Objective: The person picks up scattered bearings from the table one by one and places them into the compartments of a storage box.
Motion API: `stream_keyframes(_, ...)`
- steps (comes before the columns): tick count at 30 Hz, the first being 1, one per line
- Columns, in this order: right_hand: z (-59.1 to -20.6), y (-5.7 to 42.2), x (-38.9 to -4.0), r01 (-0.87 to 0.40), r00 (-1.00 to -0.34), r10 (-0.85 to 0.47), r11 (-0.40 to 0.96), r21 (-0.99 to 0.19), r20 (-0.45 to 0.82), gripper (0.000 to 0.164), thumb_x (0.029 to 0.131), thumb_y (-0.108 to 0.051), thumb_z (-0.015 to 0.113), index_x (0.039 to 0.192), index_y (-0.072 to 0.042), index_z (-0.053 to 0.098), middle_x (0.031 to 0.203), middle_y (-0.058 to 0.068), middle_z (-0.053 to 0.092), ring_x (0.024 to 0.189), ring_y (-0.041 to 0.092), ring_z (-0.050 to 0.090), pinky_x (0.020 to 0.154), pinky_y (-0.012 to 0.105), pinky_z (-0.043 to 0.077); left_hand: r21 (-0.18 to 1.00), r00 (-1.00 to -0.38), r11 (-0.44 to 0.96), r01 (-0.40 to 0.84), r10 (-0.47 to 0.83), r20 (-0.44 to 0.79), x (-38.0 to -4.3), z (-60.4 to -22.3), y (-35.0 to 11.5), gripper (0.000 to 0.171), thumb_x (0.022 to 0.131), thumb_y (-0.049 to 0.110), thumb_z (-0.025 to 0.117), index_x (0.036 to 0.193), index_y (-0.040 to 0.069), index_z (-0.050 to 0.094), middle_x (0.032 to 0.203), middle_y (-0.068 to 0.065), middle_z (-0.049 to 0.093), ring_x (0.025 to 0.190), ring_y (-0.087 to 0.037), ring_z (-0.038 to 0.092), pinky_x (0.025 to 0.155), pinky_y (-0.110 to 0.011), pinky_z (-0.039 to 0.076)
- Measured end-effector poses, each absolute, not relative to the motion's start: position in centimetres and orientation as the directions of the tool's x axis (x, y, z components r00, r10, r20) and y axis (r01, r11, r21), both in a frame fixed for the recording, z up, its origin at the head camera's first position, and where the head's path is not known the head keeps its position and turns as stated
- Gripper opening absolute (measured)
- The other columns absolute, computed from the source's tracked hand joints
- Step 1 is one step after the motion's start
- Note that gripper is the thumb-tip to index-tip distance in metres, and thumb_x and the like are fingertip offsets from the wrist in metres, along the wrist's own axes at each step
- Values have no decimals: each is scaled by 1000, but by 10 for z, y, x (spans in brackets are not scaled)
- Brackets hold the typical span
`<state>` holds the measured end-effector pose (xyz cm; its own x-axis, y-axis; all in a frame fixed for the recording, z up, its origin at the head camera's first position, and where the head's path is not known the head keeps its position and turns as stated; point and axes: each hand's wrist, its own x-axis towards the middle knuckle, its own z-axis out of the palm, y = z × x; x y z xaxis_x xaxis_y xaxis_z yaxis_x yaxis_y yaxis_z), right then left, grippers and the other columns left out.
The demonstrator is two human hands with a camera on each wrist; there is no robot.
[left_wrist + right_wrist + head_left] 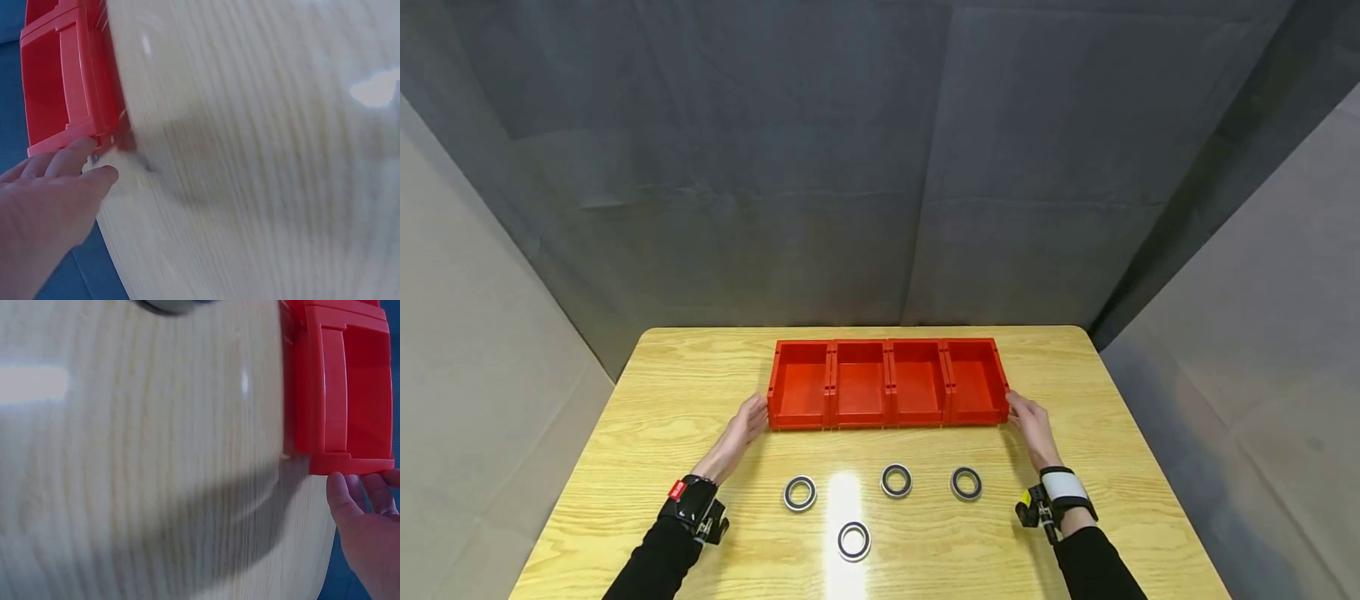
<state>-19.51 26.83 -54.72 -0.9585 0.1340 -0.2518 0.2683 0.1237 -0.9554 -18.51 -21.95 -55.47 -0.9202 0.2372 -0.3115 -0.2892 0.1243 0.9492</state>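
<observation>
A row of several joined red plastic bins (860, 383) stands near the table's far edge. At its left end my left hand (747, 423) touches the outer wall, its fingers fairly straight. The left wrist view shows those fingertips (78, 150) against the end bin's side (94, 94). My right hand (1032, 423) touches the opposite end wall. Extended fingers (340, 494) and thumb press the side of the end bin (334, 387) in the right wrist view. The bins' open tops face up, and no contents show inside them.
Several ball bearings with dark seals lie nearer me on the wooden table (700, 550): a left one (789, 503), a middle one (887, 489), a right one (957, 492) and a front one (844, 552). Grey cloth (737, 208) hangs behind the table.
</observation>
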Motion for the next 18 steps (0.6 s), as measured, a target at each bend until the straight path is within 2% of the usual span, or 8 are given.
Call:
stream_keyframes(4, -548, 261, -187, 259, -961, 129, 131, -957, -243, 58, 109, -24, 38, 151, 15, 28, 164, 29, 21, 146, 43, 34, 122, 49, 31, 946, -919, 134, -294, 231, -318, -178, -555, -229, 78, 108, 50, 12, 158, -9, -3, 166, -30, -1, 155, -47, 6, 129, -54, 7)
stream_keyframes(8, -549, 255, -182, 252, -964, 129, 166, -953, -232, 58, 109, -26, 41, 150, 14, 32, 164, 28, 23, 145, 39, 35, 119, 39, 38, 947, -922, 146, -285, 228, -313, -173, -555, -235, 79, 108, 52, 11, 158, -8, -3, 166, -30, -1, 155, -47, 7, 129, -55, 7)
stream_keyframes(10, -549, 253, -180, 246, -966, 122, 174, -953, -227, 59, 108, -26, 42, 150, 14, 32, 164, 28, 23, 145, 39, 35, 119, 39, 38, 947, -924, 155, -281, 222, -310, -171, -554, -237, 79, 108, 52, 11, 158, -8, -2, 166, -30, 0, 155, -48, 8, 128, -55, 8)
stream_keyframes(11, -549, 252, -179, 246, -966, 121, 177, -953, -227, 59, 108, -26, 42, 150, 15, 32, 164, 28, 23, 146, 39, 34, 116, 31, 41, 947, -926, 158, -279, 218, -309, -169, -554, -239, 78, 108, 51, 11, 158, -8, -1, 166, -30, 1, 155, -47, 8, 128, -54, 8)
stream_keyframes(15, -551, 248, -175, 235, -970, 113, 184, -954, -217, 59, 108, -24, 43, 149, 16, 31, 163, 29, 23, 146, 42, 33, 120, 43, 37, 945, -929, 171, -280, 200, -312, -162, -552, -242, 78, 108, 51, 12, 159, -7, -1, 166, -30, 2, 155, -46, 9, 129, -53, 9)
stream_keyframes(17, -552, 246, -172, 236, -969, 115, 191, -953, -217, 59, 108, -25, 43, 149, 16, 31, 163, 28, 24, 145, 42, 34, 120, 44, 37, 942, -928, 180, -282, 197, -315, -158, -551, -244, 78, 108, 52, 11, 159, -7, -2, 166, -30, 1, 155, -46, 10, 128, -54, 9)
stream_keyframes(18, -552, 245, -171, 237, -969, 116, 193, -952, -218, 60, 108, -25, 43, 149, 16, 31, 163, 28, 24, 145, 42, 35, 122, 52, 32, 941, -928, 186, -283, 196, -318, -156, -551, -245, 79, 108, 52, 11, 159, -7, -2, 166, -30, 1, 154, -47, 11, 128, -54, 9)
